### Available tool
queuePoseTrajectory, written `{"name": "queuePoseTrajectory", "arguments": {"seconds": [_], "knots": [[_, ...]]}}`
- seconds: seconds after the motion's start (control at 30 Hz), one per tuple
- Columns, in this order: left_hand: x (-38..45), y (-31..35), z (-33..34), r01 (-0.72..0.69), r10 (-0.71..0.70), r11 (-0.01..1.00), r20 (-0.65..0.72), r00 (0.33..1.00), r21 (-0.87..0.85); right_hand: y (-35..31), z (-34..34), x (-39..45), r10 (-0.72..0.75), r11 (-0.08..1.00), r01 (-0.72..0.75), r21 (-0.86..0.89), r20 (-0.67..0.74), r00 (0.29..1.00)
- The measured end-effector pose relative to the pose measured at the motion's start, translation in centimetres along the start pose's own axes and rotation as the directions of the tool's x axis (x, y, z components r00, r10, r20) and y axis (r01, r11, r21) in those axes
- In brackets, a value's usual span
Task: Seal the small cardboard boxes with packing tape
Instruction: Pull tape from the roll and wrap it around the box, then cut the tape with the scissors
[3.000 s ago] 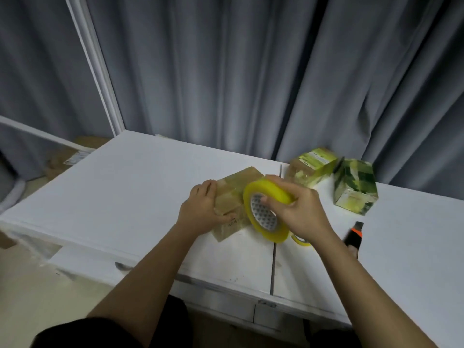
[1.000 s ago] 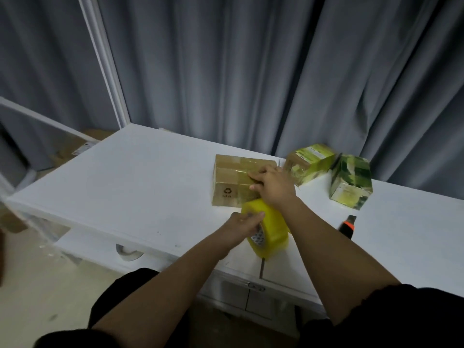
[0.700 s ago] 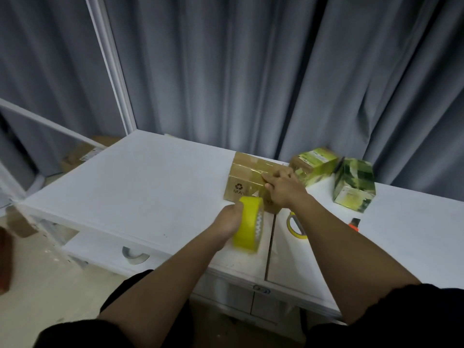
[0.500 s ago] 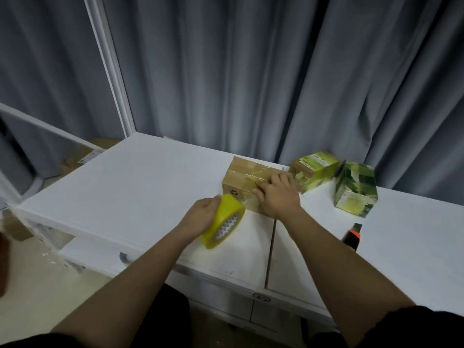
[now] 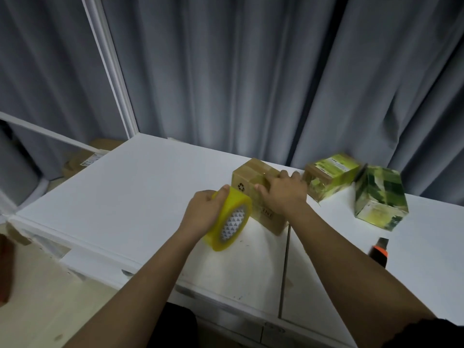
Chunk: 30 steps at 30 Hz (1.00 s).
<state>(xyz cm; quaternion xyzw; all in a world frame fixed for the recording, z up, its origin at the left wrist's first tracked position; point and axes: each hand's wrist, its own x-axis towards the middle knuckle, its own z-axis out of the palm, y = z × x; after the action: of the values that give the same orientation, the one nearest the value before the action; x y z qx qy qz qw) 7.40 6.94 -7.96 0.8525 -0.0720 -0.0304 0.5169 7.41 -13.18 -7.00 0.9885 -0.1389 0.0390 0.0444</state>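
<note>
Brown cardboard box (image 5: 253, 182): mid-table, near the curtain-side edge, under right hand (image 5: 281, 194), fingers flat and pressing its top. Tape roll (image 5: 229, 219): gripped by left hand (image 5: 202, 213), fingers curled round its rim, touching the box's near face. White table (image 5: 130, 194): broad bare surface leftward. Two green boxes (image 5: 331, 175) (image 5: 379, 197) and a cutter (image 5: 379, 252): right side.

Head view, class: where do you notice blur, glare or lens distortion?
Head view: wide-angle bending bows the white post; the green boxes look soft with motion blur; a faint sheen lies on the brown box under the right hand; lighting is dim.
</note>
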Motion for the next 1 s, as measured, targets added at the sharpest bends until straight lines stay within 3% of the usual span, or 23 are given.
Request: {"name": "queuePoseTrajectory", "arguments": {"seconds": [0.2,0.4,0.5,0.57,0.63,0.7,0.77,0.83,0.93,1.0], "knots": [[-0.1,-0.8,0.4,-0.015,0.012,0.978,0.017,1.0,0.209,0.2,2.2,-0.4,0.062,0.997,-0.057,0.043,-0.125,0.99],[-1.0,-2.7,-0.2,0.015,-0.045,0.919,0.066,0.997,0.394,0.2,2.3,-0.3,0.093,0.993,-0.09,0.071,-0.051,0.994],[-0.5,-1.8,0.6,0.015,-0.058,0.888,0.079,0.995,0.459,0.5,1.0,-0.4,0.069,0.937,-0.099,0.335,0.1,0.993],[-0.3,-1.7,0.7,0.024,-0.062,0.897,0.072,0.995,0.441,1.5,0.6,-1.7,0.086,0.822,-0.052,0.567,-0.034,0.996],[-0.3,-1.9,0.6,0.013,-0.05,0.905,0.077,0.996,0.426,3.1,1.4,-4.4,0.269,0.713,0.002,0.701,-0.275,0.923],[-0.3,-1.6,0.7,-0.02,-0.024,0.898,0.093,0.995,0.44,5.1,3.3,-7.6,0.442,0.639,-0.117,0.761,-0.238,0.865],[-0.2,-1.2,0.9,-0.041,-0.012,0.88,0.109,0.994,0.472,7.0,5.4,-9.8,0.458,0.668,-0.327,0.668,-0.023,0.889],[-0.3,-0.7,1.1,-0.05,-0.02,0.858,0.131,0.991,0.511,8.1,6.7,-11.2,0.353,0.781,-0.368,0.505,0.129,0.927],[-0.5,0.0,1.1,-0.064,-0.035,0.802,0.154,0.988,0.594,8.4,7.3,-11.9,0.271,0.895,-0.297,0.334,0.122,0.955],[-0.7,0.3,1.0,-0.084,-0.026,0.779,0.166,0.986,0.622,8.3,7.3,-12.0,0.328,0.864,-0.341,0.37,0.1,0.939]]}}
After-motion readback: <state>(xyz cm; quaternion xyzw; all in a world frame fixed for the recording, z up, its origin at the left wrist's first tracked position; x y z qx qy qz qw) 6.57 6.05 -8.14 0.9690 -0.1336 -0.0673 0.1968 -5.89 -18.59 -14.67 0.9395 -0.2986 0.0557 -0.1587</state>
